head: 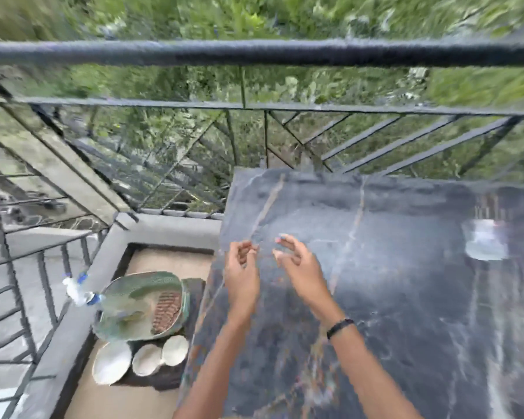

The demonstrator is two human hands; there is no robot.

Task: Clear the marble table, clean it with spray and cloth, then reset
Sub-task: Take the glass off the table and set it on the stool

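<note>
Both hands, left (242, 278) and right (300, 267), over table (390, 297) near its left edge, fingers loosely curled, holding nothing.

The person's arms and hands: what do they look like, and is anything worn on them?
Both forearms are bare, with no sleeves in view. The right wrist carries a thin dark band, like a bracelet or strap. The left hand and left wrist show nothing worn. On the right hand one fingertip seems to have light blue nail polish, though the picture is blurred.

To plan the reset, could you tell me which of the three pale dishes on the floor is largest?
The leftmost dish, nearest the railing; the two beside it are clearly smaller.
</note>
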